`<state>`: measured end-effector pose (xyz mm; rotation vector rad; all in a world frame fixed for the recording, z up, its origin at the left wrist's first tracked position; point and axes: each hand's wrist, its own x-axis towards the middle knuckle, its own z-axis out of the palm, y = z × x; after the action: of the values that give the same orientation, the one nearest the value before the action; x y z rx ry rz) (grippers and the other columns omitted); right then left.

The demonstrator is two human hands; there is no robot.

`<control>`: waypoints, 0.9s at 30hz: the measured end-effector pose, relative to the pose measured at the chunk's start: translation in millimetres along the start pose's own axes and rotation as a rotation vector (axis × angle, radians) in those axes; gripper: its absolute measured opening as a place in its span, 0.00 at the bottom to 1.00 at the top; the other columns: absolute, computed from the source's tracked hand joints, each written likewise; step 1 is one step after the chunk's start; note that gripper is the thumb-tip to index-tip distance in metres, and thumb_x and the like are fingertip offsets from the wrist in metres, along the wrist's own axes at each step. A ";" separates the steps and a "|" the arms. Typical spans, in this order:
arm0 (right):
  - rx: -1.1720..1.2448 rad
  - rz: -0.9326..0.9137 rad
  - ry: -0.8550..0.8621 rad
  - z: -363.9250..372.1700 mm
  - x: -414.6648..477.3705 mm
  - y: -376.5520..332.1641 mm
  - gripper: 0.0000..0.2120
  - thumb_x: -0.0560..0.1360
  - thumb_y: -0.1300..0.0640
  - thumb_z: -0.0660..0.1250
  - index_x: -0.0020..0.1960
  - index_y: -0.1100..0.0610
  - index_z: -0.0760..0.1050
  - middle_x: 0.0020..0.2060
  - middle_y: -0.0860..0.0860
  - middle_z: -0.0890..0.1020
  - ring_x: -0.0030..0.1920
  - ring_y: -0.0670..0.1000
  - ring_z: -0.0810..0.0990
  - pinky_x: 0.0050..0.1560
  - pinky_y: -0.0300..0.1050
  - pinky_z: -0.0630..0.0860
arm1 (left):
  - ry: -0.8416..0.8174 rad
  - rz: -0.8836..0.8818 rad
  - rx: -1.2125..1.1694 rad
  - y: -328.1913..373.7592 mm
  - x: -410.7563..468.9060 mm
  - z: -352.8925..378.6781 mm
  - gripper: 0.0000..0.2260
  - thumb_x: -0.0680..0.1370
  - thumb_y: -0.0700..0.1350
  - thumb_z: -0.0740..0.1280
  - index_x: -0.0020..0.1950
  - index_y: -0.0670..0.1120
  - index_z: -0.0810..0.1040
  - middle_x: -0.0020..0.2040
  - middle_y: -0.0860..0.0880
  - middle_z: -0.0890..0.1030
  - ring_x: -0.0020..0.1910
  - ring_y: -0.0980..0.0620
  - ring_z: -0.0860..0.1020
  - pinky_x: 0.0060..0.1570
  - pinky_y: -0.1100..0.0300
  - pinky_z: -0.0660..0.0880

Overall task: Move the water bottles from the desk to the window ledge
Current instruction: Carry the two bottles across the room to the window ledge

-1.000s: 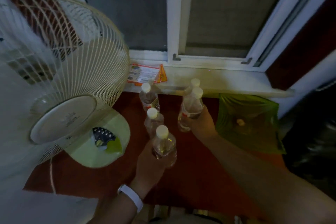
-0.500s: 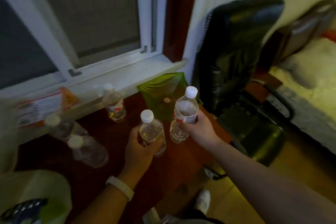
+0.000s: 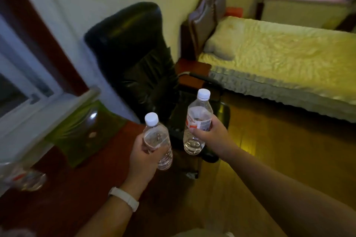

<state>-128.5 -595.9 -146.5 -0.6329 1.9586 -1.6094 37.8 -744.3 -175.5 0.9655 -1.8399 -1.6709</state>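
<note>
Bottles held clear of the desk [image 3: 86,188]: plain bottle [image 3: 159,140] clamped in left hand [image 3: 143,158], labelled bottle [image 3: 198,123] in right hand [image 3: 210,132]. None on the visible ledge [image 3: 34,121] yet; blurred bottle [image 3: 25,179] apparently on the desk.

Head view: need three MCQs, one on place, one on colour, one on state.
1. The wristband is on:
A the left wrist; B the right wrist; C neither wrist.
2. The labelled bottle has a cap that is:
A blue; B white; C red.
3. The right hand is:
A open and empty; B an empty fist; C gripping the labelled bottle.

Key:
1 A: the band sits just below the left hand, which holds the unlabelled bottle.
2 B: the cap shows plain white.
3 C: the hand curls round the label.
</note>
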 end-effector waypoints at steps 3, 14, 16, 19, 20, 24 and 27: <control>0.038 0.013 0.085 -74.8 -14.7 11.5 0.23 0.70 0.58 0.76 0.62 0.46 0.72 0.54 0.47 0.83 0.55 0.45 0.82 0.54 0.46 0.79 | -0.112 0.020 0.033 16.5 -4.3 71.2 0.24 0.67 0.41 0.79 0.60 0.53 0.77 0.55 0.50 0.83 0.54 0.52 0.82 0.56 0.50 0.78; 0.123 0.052 0.448 -299.9 -90.5 58.7 0.24 0.70 0.58 0.76 0.64 0.50 0.73 0.54 0.48 0.83 0.53 0.47 0.83 0.53 0.45 0.81 | -0.508 0.079 0.062 75.9 -31.0 304.6 0.19 0.70 0.38 0.77 0.54 0.56 0.76 0.52 0.51 0.82 0.50 0.51 0.82 0.45 0.56 0.77; 0.143 0.067 0.531 -330.4 -106.0 66.9 0.24 0.71 0.57 0.76 0.63 0.49 0.73 0.54 0.48 0.83 0.54 0.47 0.83 0.52 0.45 0.81 | -0.591 0.092 0.074 81.2 -32.6 342.0 0.19 0.70 0.39 0.77 0.55 0.55 0.77 0.52 0.50 0.83 0.51 0.50 0.82 0.49 0.53 0.78; 0.166 0.103 0.672 -368.2 -124.1 80.0 0.24 0.70 0.57 0.76 0.63 0.49 0.72 0.54 0.48 0.82 0.54 0.48 0.82 0.52 0.46 0.80 | -0.700 0.102 0.085 85.8 -30.0 395.9 0.19 0.70 0.39 0.77 0.55 0.56 0.78 0.53 0.50 0.83 0.52 0.50 0.82 0.49 0.54 0.78; 0.174 0.115 0.709 -378.5 -128.2 83.9 0.24 0.70 0.58 0.76 0.63 0.49 0.72 0.54 0.48 0.82 0.54 0.48 0.82 0.51 0.44 0.80 | -0.732 0.103 0.087 86.4 -27.9 413.1 0.20 0.70 0.40 0.78 0.55 0.57 0.78 0.53 0.50 0.83 0.52 0.50 0.82 0.49 0.53 0.78; 0.175 0.169 0.815 -417.5 -132.0 103.3 0.23 0.71 0.58 0.75 0.63 0.50 0.72 0.54 0.49 0.82 0.55 0.48 0.81 0.53 0.46 0.80 | -0.832 0.110 0.090 84.4 -12.7 479.4 0.21 0.68 0.43 0.78 0.54 0.59 0.77 0.55 0.50 0.83 0.54 0.50 0.82 0.51 0.51 0.79; 0.171 0.216 0.857 -448.1 -117.8 119.3 0.25 0.71 0.56 0.75 0.65 0.52 0.71 0.55 0.50 0.82 0.56 0.50 0.82 0.56 0.52 0.80 | -0.910 0.079 0.057 83.4 6.5 526.0 0.21 0.70 0.39 0.78 0.56 0.57 0.76 0.54 0.51 0.83 0.52 0.52 0.82 0.47 0.58 0.78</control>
<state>-337.0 -166.7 -181.8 0.4133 2.2846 -2.0658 -373.4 -405.8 -171.8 0.0955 -2.4183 -2.2161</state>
